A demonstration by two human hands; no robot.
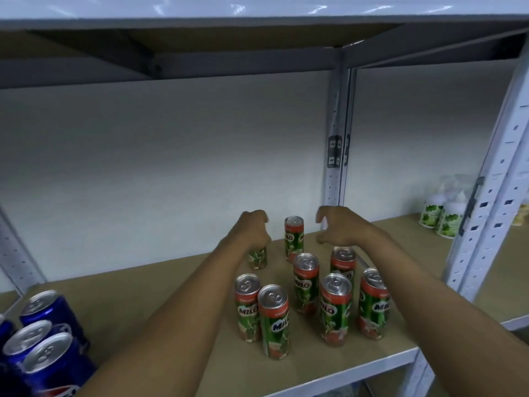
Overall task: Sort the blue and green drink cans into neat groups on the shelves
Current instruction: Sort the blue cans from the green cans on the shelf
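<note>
The left hand [253, 229] grips a green can [257, 257] from above at the far side of the shelf [171, 293], probably to set it in line with the other far can [294, 239] just beside it. The right hand [337, 226] hovers over the group with fingers loosely curled and holds nothing; it seems ready to take the next can. Six more green cans [306, 285] stand upright nearer, loose and not yet in neat rows. The blue cans [47, 336] are grouped at the near left, partly cut off by the frame edge. The left hand covers the top of its can, so I cannot tell if the can touches the shelf. At the far right some white bottles [440, 216] are blurred.
</note>
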